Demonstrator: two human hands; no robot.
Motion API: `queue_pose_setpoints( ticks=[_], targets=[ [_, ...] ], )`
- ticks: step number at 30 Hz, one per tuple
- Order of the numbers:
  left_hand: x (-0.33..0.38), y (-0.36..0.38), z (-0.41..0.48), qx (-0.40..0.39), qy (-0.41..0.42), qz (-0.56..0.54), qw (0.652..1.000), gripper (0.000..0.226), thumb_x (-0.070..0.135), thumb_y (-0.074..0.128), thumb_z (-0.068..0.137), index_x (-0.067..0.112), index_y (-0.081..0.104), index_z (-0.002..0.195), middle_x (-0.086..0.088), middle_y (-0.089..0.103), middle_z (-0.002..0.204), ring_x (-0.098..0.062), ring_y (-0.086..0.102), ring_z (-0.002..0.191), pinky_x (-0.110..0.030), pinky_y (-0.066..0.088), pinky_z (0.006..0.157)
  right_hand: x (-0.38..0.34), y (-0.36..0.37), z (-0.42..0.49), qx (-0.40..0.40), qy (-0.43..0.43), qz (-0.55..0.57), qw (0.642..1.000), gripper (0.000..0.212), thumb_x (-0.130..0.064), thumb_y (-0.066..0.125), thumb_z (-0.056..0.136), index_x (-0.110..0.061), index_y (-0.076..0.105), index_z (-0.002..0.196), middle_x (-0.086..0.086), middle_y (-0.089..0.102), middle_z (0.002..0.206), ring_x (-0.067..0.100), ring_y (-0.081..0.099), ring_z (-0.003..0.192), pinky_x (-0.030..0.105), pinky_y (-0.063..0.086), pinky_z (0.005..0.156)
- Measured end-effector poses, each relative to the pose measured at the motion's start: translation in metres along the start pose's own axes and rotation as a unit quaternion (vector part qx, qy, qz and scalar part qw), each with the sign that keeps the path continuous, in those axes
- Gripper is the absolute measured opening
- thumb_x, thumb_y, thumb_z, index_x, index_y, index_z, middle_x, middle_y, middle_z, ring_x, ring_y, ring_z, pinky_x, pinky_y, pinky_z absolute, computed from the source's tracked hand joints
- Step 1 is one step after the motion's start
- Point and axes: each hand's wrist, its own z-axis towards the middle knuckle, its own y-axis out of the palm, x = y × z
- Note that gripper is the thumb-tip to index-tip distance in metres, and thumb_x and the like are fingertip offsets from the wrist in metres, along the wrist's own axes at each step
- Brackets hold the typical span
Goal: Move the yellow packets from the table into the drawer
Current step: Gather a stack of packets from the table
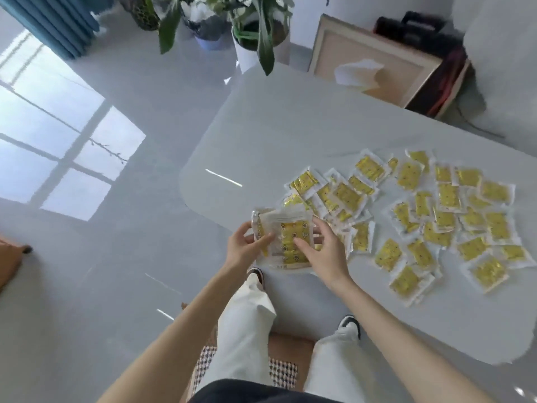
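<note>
Several yellow packets with white edges lie scattered over the right half of the grey table. At the table's near left edge I hold a small stack of yellow packets with both hands. My left hand grips the stack's left side, thumb on top. My right hand lies over its right side, fingers curled on the top packet. No drawer is in view.
Potted plants stand beyond the table's far corner. A framed board and a dark bag lean at the back right. Glossy floor stretches to the left. A patterned mat lies under my feet.
</note>
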Motion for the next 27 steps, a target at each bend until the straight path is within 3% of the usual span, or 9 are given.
queue_pose_setpoints(
  ticks=[5,10,13,16,21,24,27],
  targets=[
    [-0.003,-0.005,0.054,-0.061,-0.023,0.057,0.996,0.03,0.015,0.075,0.079,0.014,0.061,0.105,-0.011,0.073,0.084,-0.028,0.068,0.076,-0.047,0.055,0.078,0.02,0.027,0.02,0.075,0.041,0.023,0.996,0.059,-0.022,0.07,0.087,-0.025,0.043,0.139,-0.008,0.053,0.11,0.003,0.054,0.089,0.005,0.044,0.069],
    [-0.021,0.011,0.107,-0.106,0.001,0.103,0.989,0.026,0.023,0.071,0.084,0.018,0.061,0.107,-0.006,0.073,0.081,-0.026,0.067,0.074,-0.039,0.054,0.071,0.061,0.042,0.051,0.125,0.064,0.042,0.989,0.057,-0.022,0.068,0.088,-0.026,0.043,0.139,-0.011,0.052,0.105,0.0,0.054,0.086,0.003,0.043,0.067],
    [-0.039,0.025,0.142,-0.123,0.032,0.124,0.984,0.023,0.024,0.068,0.086,0.019,0.061,0.107,-0.005,0.073,0.082,-0.023,0.066,0.072,-0.034,0.055,0.064,0.094,0.048,0.08,0.155,0.051,0.044,0.986,0.057,-0.022,0.067,0.089,-0.024,0.043,0.14,-0.021,0.049,0.1,-0.004,0.053,0.083,-0.001,0.041,0.067],
    [-0.064,0.043,0.181,-0.127,0.075,0.129,0.981,0.025,0.025,0.066,0.088,0.017,0.061,0.11,-0.01,0.073,0.089,-0.025,0.065,0.077,-0.045,0.055,0.074,0.131,0.055,0.113,0.183,0.016,0.039,0.982,0.057,-0.025,0.064,0.091,-0.025,0.04,0.143,-0.022,0.051,0.104,-0.006,0.053,0.085,0.002,0.041,0.07],
    [-0.103,0.066,0.243,-0.131,0.156,0.132,0.97,0.031,0.037,0.067,0.084,0.015,0.063,0.105,-0.013,0.064,0.084,-0.024,0.06,0.077,-0.05,0.055,0.075,0.186,0.066,0.165,0.224,-0.066,0.033,0.972,0.06,-0.025,0.061,0.093,-0.024,0.035,0.147,-0.003,0.048,0.142,0.009,0.048,0.126,0.004,0.039,0.09],
    [-0.118,0.076,0.273,-0.126,0.206,0.123,0.963,0.038,0.043,0.066,0.077,0.012,0.065,0.099,-0.028,0.063,0.091,-0.027,0.06,0.078,-0.059,0.051,0.08,0.207,0.069,0.191,0.237,-0.127,0.027,0.963,0.061,-0.024,0.06,0.094,-0.022,0.032,0.148,-0.006,0.044,0.147,0.004,0.042,0.132,0.013,0.036,0.102],
    [-0.125,0.086,0.289,-0.115,0.252,0.11,0.955,0.025,0.03,0.064,0.088,0.008,0.065,0.099,-0.023,0.069,0.094,-0.027,0.068,0.079,-0.052,0.056,0.078,0.219,0.068,0.209,0.24,-0.159,0.024,0.957,0.061,-0.024,0.057,0.096,-0.02,0.03,0.15,-0.011,0.039,0.148,-0.013,0.03,0.127,-0.005,0.026,0.098]
  ],
)
